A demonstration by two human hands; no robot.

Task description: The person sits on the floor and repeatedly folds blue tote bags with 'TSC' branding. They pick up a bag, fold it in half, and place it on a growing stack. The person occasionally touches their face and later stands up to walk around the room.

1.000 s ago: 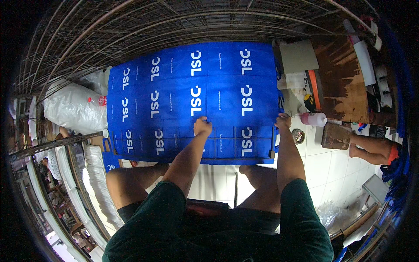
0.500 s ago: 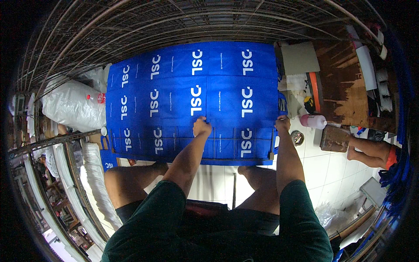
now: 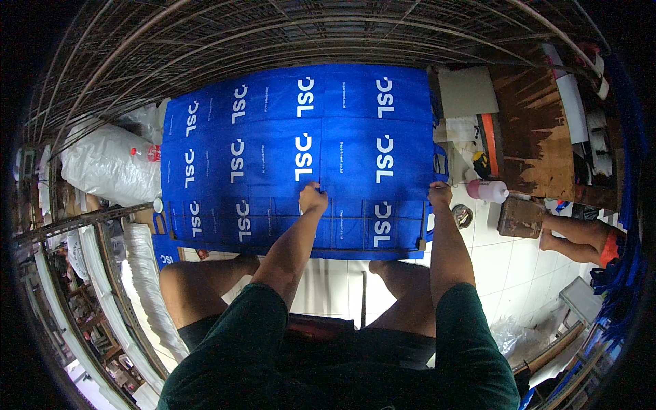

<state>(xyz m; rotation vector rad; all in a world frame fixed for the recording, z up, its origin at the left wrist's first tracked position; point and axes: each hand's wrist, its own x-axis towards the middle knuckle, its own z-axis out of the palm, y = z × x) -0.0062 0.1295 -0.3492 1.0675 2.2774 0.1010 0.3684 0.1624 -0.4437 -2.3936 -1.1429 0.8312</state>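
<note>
Flat blue woven-fabric bags with white lettering (image 3: 301,157) mostly laid in rows; left hand (image 3: 313,199) and right hand (image 3: 440,195) fingers pinch the near-right bag's edges, not yet released.

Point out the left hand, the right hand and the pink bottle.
left hand (image 3: 313,198): head view, back of the hand.
right hand (image 3: 440,194): head view, back of the hand.
pink bottle (image 3: 488,190): head view, middle of its body.

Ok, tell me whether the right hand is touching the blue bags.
Touching: the head view shows the right hand gripping the right edge of the blue bags.
</note>
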